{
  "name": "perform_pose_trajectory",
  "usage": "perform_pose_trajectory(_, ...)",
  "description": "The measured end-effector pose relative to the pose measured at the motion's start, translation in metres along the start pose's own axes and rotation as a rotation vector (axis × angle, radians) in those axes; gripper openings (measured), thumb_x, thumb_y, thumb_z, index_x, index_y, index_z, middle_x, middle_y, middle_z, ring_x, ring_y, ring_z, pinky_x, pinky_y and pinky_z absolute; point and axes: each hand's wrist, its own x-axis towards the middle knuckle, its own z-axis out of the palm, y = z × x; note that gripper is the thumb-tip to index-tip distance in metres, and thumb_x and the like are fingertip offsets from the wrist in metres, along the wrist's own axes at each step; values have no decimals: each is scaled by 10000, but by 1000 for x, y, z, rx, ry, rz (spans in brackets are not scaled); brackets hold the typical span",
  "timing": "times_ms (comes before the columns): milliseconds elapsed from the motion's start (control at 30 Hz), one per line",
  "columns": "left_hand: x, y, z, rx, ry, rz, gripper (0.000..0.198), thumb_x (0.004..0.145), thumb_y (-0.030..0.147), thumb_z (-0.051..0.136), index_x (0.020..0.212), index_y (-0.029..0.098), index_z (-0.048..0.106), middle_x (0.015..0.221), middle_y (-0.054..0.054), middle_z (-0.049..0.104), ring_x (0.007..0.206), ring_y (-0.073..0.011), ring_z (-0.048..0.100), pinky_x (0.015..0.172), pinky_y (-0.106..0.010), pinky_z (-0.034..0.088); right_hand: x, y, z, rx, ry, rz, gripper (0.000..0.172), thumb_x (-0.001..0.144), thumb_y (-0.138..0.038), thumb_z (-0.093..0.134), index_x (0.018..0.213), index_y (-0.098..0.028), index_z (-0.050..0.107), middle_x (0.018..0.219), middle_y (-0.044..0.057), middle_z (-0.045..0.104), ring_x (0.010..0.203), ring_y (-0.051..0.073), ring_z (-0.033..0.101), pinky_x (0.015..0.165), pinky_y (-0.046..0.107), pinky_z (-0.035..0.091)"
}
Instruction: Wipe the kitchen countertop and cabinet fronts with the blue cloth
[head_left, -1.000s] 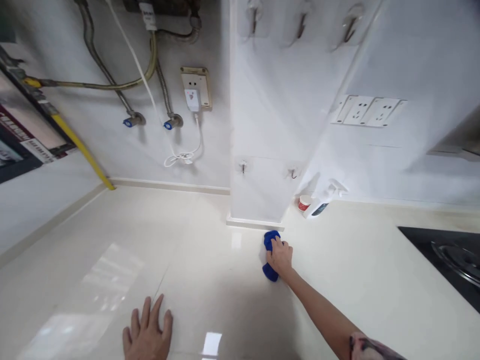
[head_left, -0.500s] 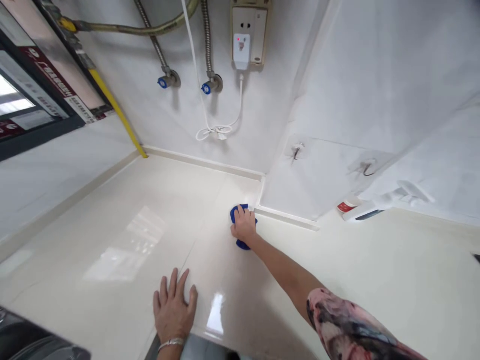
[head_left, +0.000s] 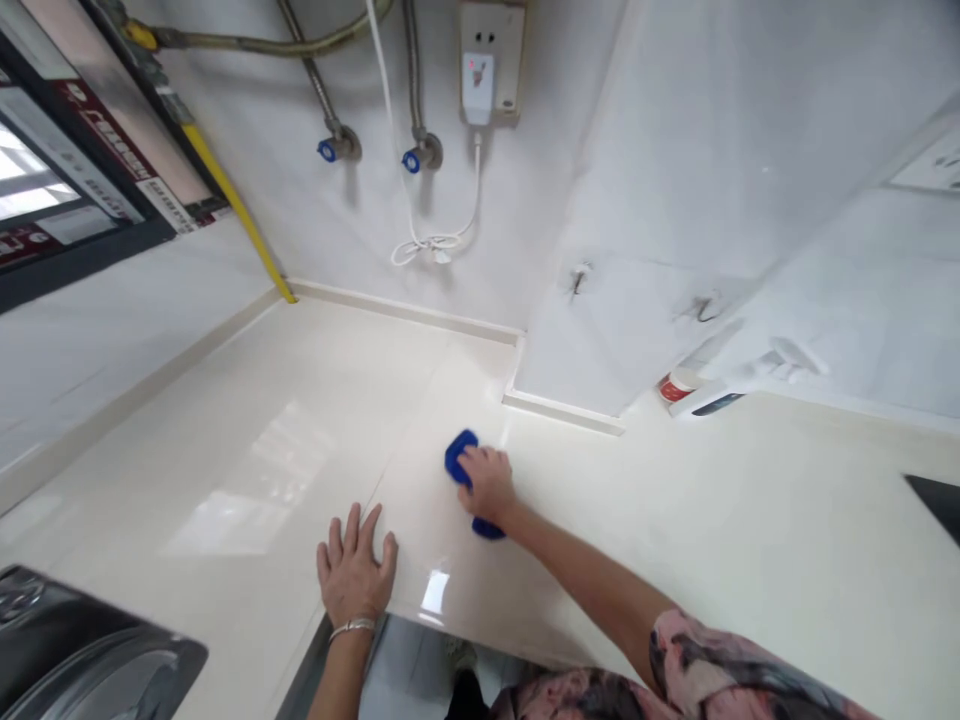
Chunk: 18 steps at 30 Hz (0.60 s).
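A dark blue cloth (head_left: 460, 456) lies against the pale glossy countertop (head_left: 300, 400), near the inner wall corner. My right hand (head_left: 487, 482) presses on it with curled fingers, and blue shows above and below the hand. To the left, near the counter's front edge, my left hand (head_left: 358, 568) rests flat with its fingers spread and nothing held. A bracelet circles the left wrist.
A white spray bottle (head_left: 716, 392) and a red-and-white container (head_left: 675, 386) stand by the right wall. A dark glossy appliance (head_left: 90, 650) occupies the lower left. Yellow pipe (head_left: 240, 210), blue-handled valves (head_left: 411, 160) and a plugged-in white cable (head_left: 478, 185) line the walls.
My right hand and the blue cloth have moved toward me, away from the wall corner. The view has shifted, showing more of the dark appliance. My left hand stays flat and spread.
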Motion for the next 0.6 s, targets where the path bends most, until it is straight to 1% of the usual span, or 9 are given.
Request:
perform_pose_trajectory(100,2,-4,5,6,-14,5,591,1017,498,286,1507,265,523,1644,-20,367,1550,-327,235,1263,-551,198,-80,-10,10,131,5,-130,561,754,-334,631,1301,-215,635,1427,105,599,1243,352,477,1061,536,368)
perform_pose_trajectory(167,1,-6,9,13,-33,12,598,1024,509,268,1524,276,497,1659,-9,339,1557,-325,214,1266,-552,188,-133,-1,10,177,-15,-198,572,744,-336,624,1310,-250,638,1431,91,606,1278,356,483,1096,558,361)
perform_pose_trajectory(233,1,-7,10,24,-46,8,599,1031,503,254,1533,273,485,1667,-9,323,1564,-325,193,1272,-548,169,-180,26,2,170,-26,-185,564,745,-312,604,1305,-272,652,1433,82,612,1303,353,493,1116,567,362)
perform_pose_trajectory(267,0,-7,10,31,-55,1,600,1034,499,246,1536,270,482,1669,-9,318,1566,-326,188,1274,-546,163,-200,45,-4,149,-16,-141,555,754,-298,591,1304,-271,660,1434,86,613,1314,351,496,1123,569,364)
perform_pose_trajectory(333,1,-6,8,43,-87,-23,606,1031,507,238,1541,277,474,1672,1,310,1568,-324,184,1275,-542,163,-227,88,-20,89,36,11,519,803,-281,551,1306,-264,674,1430,100,616,1326,344,505,1124,562,377)
perform_pose_trajectory(400,3,-4,6,50,-111,-49,620,1020,534,239,1542,294,469,1671,19,309,1568,-316,185,1272,-542,175,-239,128,-36,13,127,213,492,876,-289,492,1336,-259,664,1427,110,615,1316,333,518,1107,540,401)
perform_pose_trajectory(467,5,-1,4,50,-107,-62,636,1005,561,237,1534,303,480,1665,30,322,1566,-308,193,1267,-544,186,-232,155,-48,-81,219,414,517,933,-311,432,1413,-237,611,1451,121,595,1272,334,534,1059,522,431)
perform_pose_trajectory(533,7,1,2,39,-87,-67,655,994,579,221,1516,304,504,1654,35,344,1559,-302,212,1263,-545,196,-209,163,-53,-181,256,551,556,955,-315,403,1481,-204,546,1499,135,554,1227,347,533,1006,522,442)
perform_pose_trajectory(600,8,3,0,18,-73,-73,673,987,593,203,1496,298,529,1643,32,366,1553,-301,231,1260,-546,206,-172,154,-51,-246,220,568,570,947,-297,420,1498,-194,526,1540,141,514,1224,359,511,988,524,428)
